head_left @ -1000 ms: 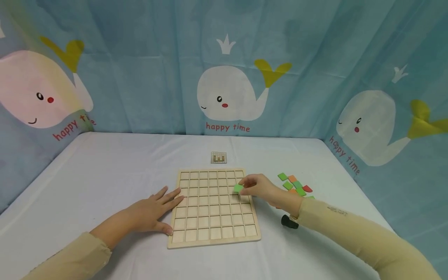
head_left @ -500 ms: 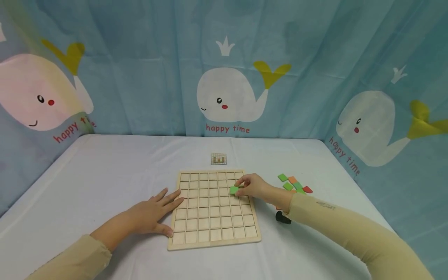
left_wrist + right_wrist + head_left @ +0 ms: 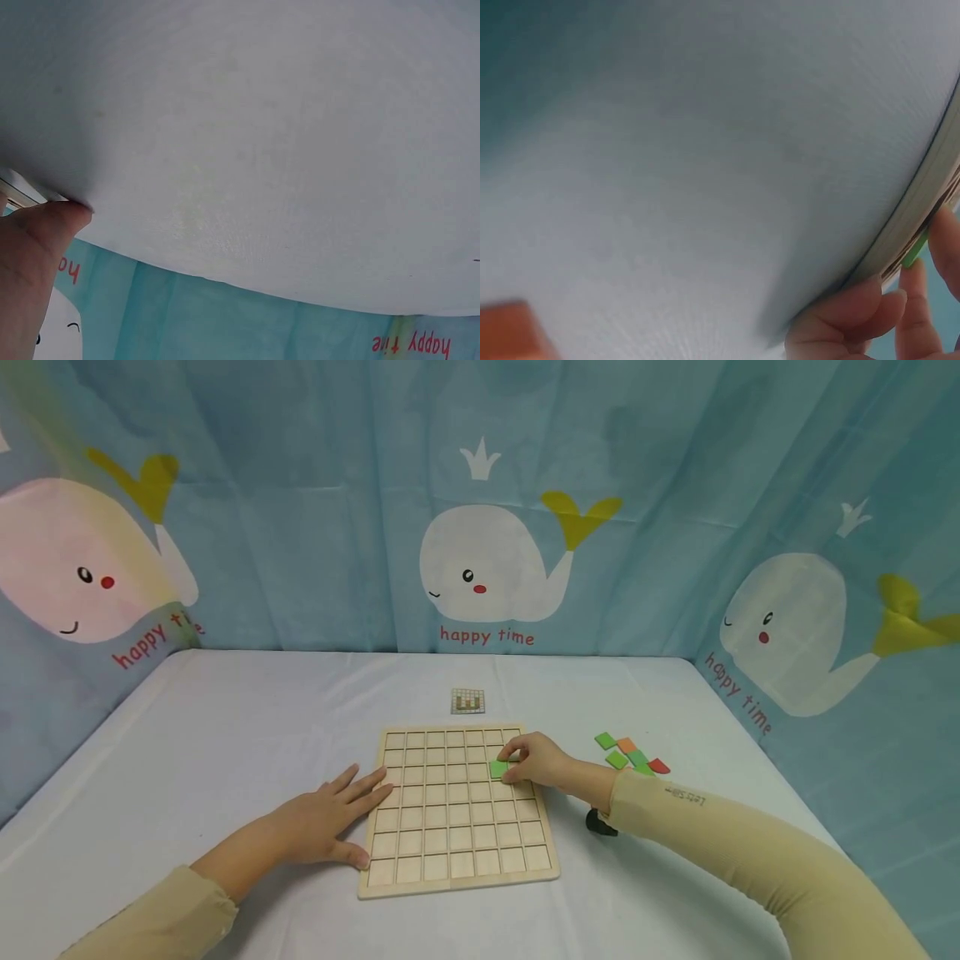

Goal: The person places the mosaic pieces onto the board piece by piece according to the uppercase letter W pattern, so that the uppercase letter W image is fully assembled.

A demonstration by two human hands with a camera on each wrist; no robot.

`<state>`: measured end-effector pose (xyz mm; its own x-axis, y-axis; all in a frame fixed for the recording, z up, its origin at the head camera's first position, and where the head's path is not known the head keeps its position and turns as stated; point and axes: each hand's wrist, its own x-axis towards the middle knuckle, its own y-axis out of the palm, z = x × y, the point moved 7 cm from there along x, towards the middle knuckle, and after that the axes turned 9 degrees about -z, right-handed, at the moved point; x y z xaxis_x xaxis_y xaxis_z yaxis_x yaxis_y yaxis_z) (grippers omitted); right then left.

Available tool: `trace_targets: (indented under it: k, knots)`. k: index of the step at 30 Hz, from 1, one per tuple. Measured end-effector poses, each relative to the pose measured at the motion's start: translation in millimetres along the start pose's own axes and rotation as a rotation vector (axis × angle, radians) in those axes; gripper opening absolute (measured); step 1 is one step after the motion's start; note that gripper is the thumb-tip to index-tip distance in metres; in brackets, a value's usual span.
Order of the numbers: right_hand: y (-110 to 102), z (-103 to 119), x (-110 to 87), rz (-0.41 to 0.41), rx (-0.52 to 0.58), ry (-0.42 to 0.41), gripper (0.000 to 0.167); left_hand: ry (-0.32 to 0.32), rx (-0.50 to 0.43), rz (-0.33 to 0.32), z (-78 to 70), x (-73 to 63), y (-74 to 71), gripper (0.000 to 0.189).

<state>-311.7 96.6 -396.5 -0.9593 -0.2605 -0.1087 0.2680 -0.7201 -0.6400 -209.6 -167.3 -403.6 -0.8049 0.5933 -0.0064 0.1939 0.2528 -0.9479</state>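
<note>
A wooden grid board [image 3: 450, 839] lies flat on the white table, its square cells bare apart from one spot. Over a cell in the upper right part, my right hand [image 3: 542, 762] pinches a green square tile [image 3: 498, 769] between thumb and fingers. The right wrist view catches the tile's green edge [image 3: 915, 249] between fingertips, just at the board's surface. Along the board's left edge rests my left hand [image 3: 326, 818], fingers spread, with fingertips and thumb touching the rim. In the left wrist view only part of that hand [image 3: 37, 262] shows.
Right of the board lie several loose tiles: green ones [image 3: 617, 760], an orange one [image 3: 626, 745] and a red rounded one [image 3: 658, 766]. The right sleeve hides part of the pile. A small black object [image 3: 600, 823] sits by that sleeve. A small pattern card [image 3: 468, 701] lies beyond the board.
My right hand has moved slightly left and the green tile now lies flatter, lined up over a cell. The left hand has stayed at the board's edge.
</note>
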Motion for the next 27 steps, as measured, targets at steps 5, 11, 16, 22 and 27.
trace_targets:
  k: [5, 11, 16, 22, 27]
  knots:
    - [1, -1, 0.9, 0.011, 0.02, 0.02, 0.025, -0.007, -0.006, 0.004, -0.1, -0.2, 0.6, 0.1]
    - [-1, -2, 1.1, 0.03, 0.042, 0.04, 0.027, -0.026, 0.0, 0.008, -0.1, -0.3, 0.8, 0.101]
    - [-5, -8, 1.7, 0.041, 0.074, 0.088, 0.028, -0.031, -0.003, 0.01, 0.0, 0.2, 1.5, 0.101]
    - [-16, -15, -2.4, 0.056, 0.101, 0.123, 0.031, -0.025, -0.002, 0.011, 0.7, 0.4, 2.4, 0.1]
    - [-34, -9, -10.9, 0.07, 0.114, 0.084, 0.033, -0.025, 0.007, 0.005, 1.3, 0.6, 1.7, 0.101]
